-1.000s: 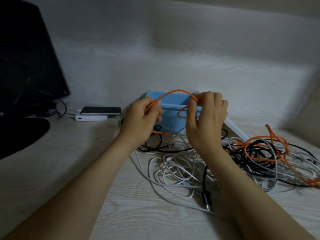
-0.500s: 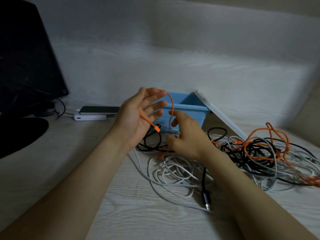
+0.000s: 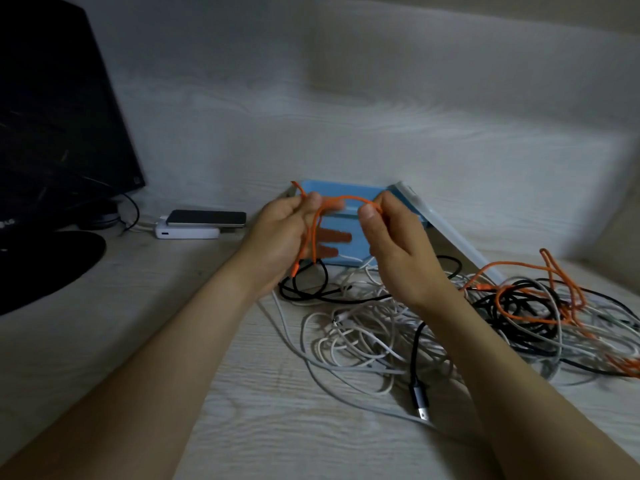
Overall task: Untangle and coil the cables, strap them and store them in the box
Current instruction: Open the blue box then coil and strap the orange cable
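The orange cable (image 3: 346, 199) arcs between your hands before the blue box (image 3: 360, 251), frame centre. Your left hand (image 3: 280, 233), spread open a moment ago, now grips the hanging loops; your right hand (image 3: 394, 251) pinches the strand, so another coil turn looks to be forming.

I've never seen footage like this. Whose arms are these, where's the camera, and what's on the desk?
No machine here: a person's two bare arms, filmed by a camera worn on their head, looking down. The left hand and right hand both pinch one orange cable, looped between them. Behind them stands an open blue box. On the table lies a tangle of white, black and orange cables. At the left, a phone rests on a white power bank beside a dark monitor.
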A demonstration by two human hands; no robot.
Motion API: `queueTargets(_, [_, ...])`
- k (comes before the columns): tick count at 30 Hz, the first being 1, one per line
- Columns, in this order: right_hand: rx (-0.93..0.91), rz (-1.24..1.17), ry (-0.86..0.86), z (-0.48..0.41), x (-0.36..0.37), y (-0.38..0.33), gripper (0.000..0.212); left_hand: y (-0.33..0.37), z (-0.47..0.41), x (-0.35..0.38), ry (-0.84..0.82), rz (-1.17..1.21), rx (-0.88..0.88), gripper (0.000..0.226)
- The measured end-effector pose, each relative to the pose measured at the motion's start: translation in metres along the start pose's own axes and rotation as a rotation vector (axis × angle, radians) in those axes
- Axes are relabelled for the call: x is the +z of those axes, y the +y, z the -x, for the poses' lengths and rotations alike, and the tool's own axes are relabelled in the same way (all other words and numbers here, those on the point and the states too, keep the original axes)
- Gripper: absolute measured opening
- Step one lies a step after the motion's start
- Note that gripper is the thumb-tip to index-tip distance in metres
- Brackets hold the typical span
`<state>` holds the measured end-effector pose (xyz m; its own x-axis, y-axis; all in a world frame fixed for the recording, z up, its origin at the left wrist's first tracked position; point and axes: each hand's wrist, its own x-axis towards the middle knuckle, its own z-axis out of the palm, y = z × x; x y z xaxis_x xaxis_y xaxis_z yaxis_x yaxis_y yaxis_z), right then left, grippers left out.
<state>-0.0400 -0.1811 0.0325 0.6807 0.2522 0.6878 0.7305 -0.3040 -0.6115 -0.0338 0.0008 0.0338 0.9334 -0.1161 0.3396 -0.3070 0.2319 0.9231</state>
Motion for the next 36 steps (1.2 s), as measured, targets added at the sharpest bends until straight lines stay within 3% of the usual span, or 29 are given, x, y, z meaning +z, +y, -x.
queueTargets(6, [-0.05,0.28,0.211,-0.003,-0.001,0.014,0.037,0.004,0.004,0.007,-0.331,0.042,-0.181,0.064])
queueTargets(9, [-0.036,0.361,0.219,-0.003,0.002,0.02,0.032,0.006,0.007,0.006,-0.509,0.164,-0.239,0.056])
queueTargets(11, [-0.034,0.265,0.142,-0.001,0.005,0.018,0.031,0.008,0.009,0.004,-0.572,0.209,-0.255,0.052])
queueTargets(15, [-0.053,0.164,0.074,0.001,0.009,0.012,0.031,0.015,0.013,0.0,-0.59,0.296,-0.277,0.054])
queueTargets(19, [0.027,0.101,0.265,-0.001,0.007,0.009,0.035,0.013,0.011,0.0,-0.476,0.29,-0.23,0.039])
queueTargets(22, [0.126,-0.066,0.426,-0.007,0.003,0.005,0.046,0.01,0.011,0.001,-0.504,0.262,-0.29,0.039])
queueTargets(25, [0.242,-0.263,0.499,-0.01,0.003,0.0,0.051,0.005,0.014,0.008,-0.552,0.086,-0.345,0.038])
queueTargets(30, [0.27,-0.445,0.445,-0.008,0.007,-0.01,0.05,-0.003,0.018,0.016,-0.335,-0.254,-0.27,0.035])
queueTargets(33, [0.263,-0.423,0.42,-0.007,0.008,-0.008,0.049,-0.005,0.018,0.013,-0.328,-0.371,-0.226,0.031])
queueTargets(36, [0.159,-0.074,0.474,-0.006,0.007,0.005,0.046,-0.001,0.021,0.016,-0.419,-0.465,-0.267,0.03])
